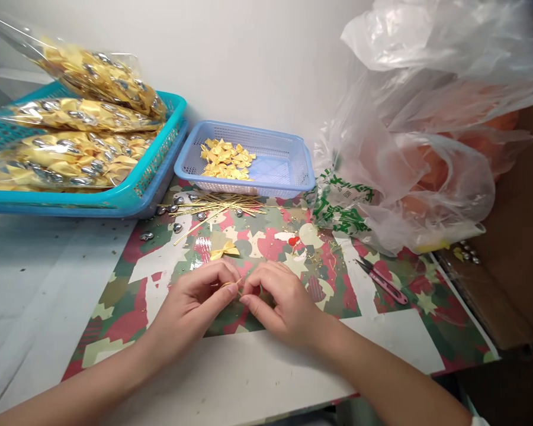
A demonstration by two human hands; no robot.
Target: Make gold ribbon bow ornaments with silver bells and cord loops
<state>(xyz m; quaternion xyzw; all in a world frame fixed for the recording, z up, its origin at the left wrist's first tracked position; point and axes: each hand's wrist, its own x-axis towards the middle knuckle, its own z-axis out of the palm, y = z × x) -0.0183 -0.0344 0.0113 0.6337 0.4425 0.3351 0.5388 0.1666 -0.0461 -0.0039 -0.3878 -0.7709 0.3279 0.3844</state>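
Note:
Both hands meet over the patterned mat, fingertips pinched close together. A thin gold twist tie (pixel 237 291) runs between them, mostly hidden by the fingers. My left hand (pixel 204 296) pinches it with thumb and forefinger. On the other side, my right hand (pixel 281 299) is closed on it too, its fingers curled. Just beyond the fingers lies a yellow ribbon bow (pixel 224 251). Behind that is a loose pile of gold twist ties (pixel 224 205), with several silver beads (pixel 177 227) scattered around its left side.
A blue basket (pixel 288 189) with small yellow bows stands at the back. To the left, a turquoise basket (pixel 153 160) holds bags of bows and silver beads. Plastic bags (pixel 400 171) bulge on the right. Pink thread snips (pixel 384 283) lie on the patterned mat (pixel 337 296).

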